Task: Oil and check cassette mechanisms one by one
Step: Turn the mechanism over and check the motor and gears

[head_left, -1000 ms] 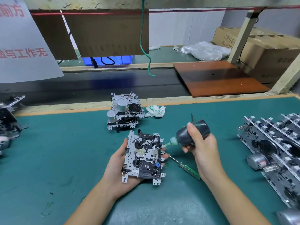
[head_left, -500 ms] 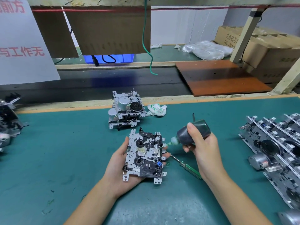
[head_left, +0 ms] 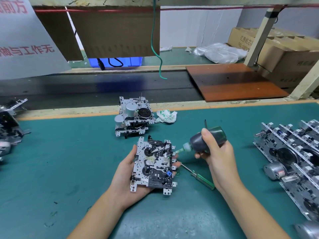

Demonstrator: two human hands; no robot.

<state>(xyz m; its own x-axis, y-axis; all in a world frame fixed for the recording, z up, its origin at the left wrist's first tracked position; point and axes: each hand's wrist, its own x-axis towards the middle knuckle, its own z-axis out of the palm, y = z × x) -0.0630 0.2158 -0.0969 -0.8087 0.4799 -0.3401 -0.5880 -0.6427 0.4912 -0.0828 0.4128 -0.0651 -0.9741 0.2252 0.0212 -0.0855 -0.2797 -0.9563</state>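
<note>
Plenty of open green mat [head_left: 65, 161] on the near left, easy reach there. Right side is walled off by a packed row of mechanisms [head_left: 293, 152]. 1 stack of mechanisms [head_left: 133, 116] and a crumpled wrapper [head_left: 166, 116] sit at the far edge, and a green-handled screwdriver [head_left: 201, 176] lies under the right hand [head_left: 219, 156].
</note>
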